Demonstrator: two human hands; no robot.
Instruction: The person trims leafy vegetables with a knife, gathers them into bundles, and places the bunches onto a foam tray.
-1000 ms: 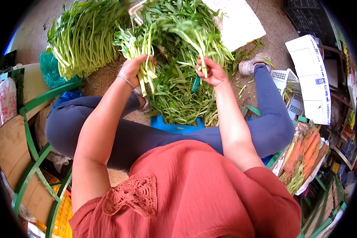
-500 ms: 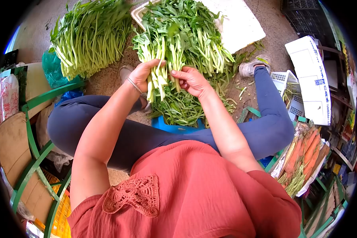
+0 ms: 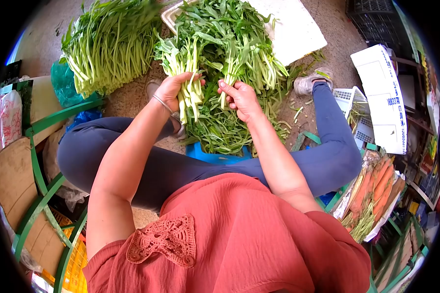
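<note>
My left hand, with a ring-like bracelet on its wrist, is closed around a bunch of water spinach, its pale cut stems pointing toward me. To its right, my right hand pinches a smaller cluster of water spinach stems between thumb and fingers. Both bunches are held over a heap of loose leaves that fills a blue container between my legs. Just beyond lies a larger pile of water spinach, partly behind my right hand's stems.
A big stack of water spinach lies at the far left. The main pile rests on a white foam tray. Carrots lie in a box at right, near a white printed carton. Green metal frames stand at left.
My hands have moved apart, widening the gap between the two bunches. The left bunch shifted slightly left; the right hand's stems moved right, toward the larger pile.
</note>
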